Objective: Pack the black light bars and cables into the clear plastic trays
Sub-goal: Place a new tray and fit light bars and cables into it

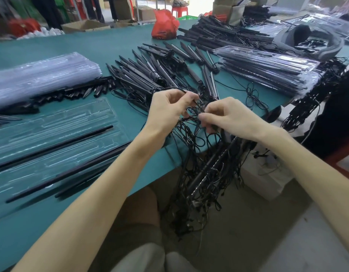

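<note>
Because the thin black cables (pixel 191 138) are snarled into one mass, the fingers (pixel 190 97) of the left hand (pixel 169 108) are curled in a pinch on one strand. The fingers (pixel 207 115) of the right hand (pixel 230 116) pinch another just beside it, the two grips close together, likely so that a single lead can be teased free. The tangle spills over the near edge of the green table (pixel 110 40), with several light bars (pixel 218 160) hanging down in it, perhaps so their weight draws the wires straight. To the left an open clear tray (pixel 71 118) lies flat within reach, one long bar (pixel 61 144) lying along it, seemingly ready for the next piece. Beyond the hands is a fanned pile of loose bars (pixel 159 71). A stack of empty trays (pixel 42 75) waits at far left, and filled trays (pixel 267 69) are stacked at right, apart from the unpacked stock.
</note>
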Demonstrator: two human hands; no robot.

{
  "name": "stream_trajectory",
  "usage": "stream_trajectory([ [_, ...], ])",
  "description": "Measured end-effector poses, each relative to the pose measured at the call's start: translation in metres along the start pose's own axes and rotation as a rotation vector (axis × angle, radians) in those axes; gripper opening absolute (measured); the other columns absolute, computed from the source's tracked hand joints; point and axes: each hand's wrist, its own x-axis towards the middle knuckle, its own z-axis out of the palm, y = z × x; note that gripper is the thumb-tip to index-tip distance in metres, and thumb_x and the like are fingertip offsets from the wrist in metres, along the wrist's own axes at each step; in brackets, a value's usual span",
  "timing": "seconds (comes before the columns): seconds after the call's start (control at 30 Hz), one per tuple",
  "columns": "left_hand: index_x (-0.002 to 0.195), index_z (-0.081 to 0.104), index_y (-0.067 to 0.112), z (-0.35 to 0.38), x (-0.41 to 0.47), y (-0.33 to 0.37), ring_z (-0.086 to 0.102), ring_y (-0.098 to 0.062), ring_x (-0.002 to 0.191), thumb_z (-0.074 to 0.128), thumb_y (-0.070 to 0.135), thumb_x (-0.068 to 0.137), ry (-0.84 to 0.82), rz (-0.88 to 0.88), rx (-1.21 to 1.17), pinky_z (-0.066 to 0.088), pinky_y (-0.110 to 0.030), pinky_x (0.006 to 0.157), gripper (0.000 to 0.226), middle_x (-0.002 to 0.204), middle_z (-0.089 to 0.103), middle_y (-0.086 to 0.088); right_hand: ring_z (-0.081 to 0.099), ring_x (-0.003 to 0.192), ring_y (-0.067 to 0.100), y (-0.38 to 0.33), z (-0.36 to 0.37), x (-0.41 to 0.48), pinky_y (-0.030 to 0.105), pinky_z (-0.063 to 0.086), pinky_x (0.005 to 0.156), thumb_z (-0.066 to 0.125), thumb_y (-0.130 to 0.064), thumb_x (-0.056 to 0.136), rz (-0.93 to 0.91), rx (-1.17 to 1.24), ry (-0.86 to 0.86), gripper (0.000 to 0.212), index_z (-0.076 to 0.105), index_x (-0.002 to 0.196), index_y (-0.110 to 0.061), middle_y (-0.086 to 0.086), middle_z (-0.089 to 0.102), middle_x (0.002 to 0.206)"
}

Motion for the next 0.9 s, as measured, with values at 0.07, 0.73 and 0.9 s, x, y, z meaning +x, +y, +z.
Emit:
stream_trajectory([
  [0.07, 0.103, 0.076, 0.004, -0.008, -0.001, 0.0, 0.059, -0.011, 0.059, 0.065, 0.02, 0.098, -0.012, -0.028, 0.001, 0.045, -0.015, 0.057, 0.02, 0.093, 0.077, -0.008, 0.066, 0.059, 0.011, -0.005, 0.002, 0.0, 0.028, 0.055, 0.062, 0.06, -0.024, 0.101, -0.033, 0.087, 0.077, 0.027, 0.071, 0.082, -0.007, 0.002, 0.071, 0.067],
  [0.73, 0.129, 0.061, 0.022, -0.115, -0.058, -0.038, 0.044, -0.021, 0.121, 0.069, 0.056, 0.086, -0.271, 0.147, 1.197, 0.039, -0.041, 0.097, 0.055, 0.127, 0.048, 0.0, 0.053, 0.054, 0.014, -0.095, 0.068, 0.047, 0.02, 0.041, 0.048, 0.043, -0.015, 0.108, -0.074, 0.54, 0.198, 0.025, 0.062, 0.107, 0.002, 0.004, 0.061, 0.072],
  [0.9, 0.121, 0.061, 0.015, -0.104, -0.059, -0.035, 0.047, -0.022, 0.116, 0.064, 0.047, 0.092, -0.273, 0.136, 1.324, 0.04, -0.038, 0.092, 0.044, 0.124, 0.046, -0.001, 0.057, 0.056, 0.015, -0.097, 0.069, 0.041, 0.029, 0.043, 0.053, 0.042, -0.013, 0.108, -0.094, 0.524, 0.211, 0.025, 0.062, 0.107, 0.002, 0.003, 0.063, 0.072],
])
